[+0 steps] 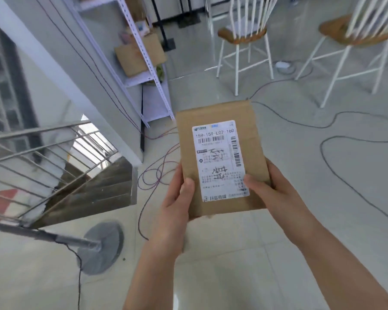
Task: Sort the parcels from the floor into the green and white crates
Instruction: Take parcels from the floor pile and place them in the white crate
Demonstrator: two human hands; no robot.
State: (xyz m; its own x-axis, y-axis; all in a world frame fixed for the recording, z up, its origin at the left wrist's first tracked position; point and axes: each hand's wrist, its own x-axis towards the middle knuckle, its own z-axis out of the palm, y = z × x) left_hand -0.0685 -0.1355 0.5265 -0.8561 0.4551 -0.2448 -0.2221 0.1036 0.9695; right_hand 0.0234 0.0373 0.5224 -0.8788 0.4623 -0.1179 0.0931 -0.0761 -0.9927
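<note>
Pale tiled floor [300,231] fills the view. Stairwell with metal railing [43,153] along the floor's left edge, steps going down. White metal shelf rack [143,70] at the far left of the floor, brown cardboard box [134,57] on one shelf. Two white spindle-back chairs with wooden seats toward the far right corner: near chair [242,35], far-right chair [345,34]. Round grey stand base [103,247] on the floor near the left edge, pole leaning off to the left.

Parcel [253,139]: flat brown cardboard mailer, held up above the middle of the floor, not touching it, long side pointing away from the person, label side up. Left hand [177,202] grips its near left edge, thumb on top, fingers hidden beneath. Right hand [276,193] grips the near right edge, thumb resting on the label's corner.

White shipping label [220,159] covers most of the top face, barcodes, "159-159-L02-160" printed. Black cable [320,148] loops over the floor at right; thin purple wire [140,220] coils just left of the parcel.
</note>
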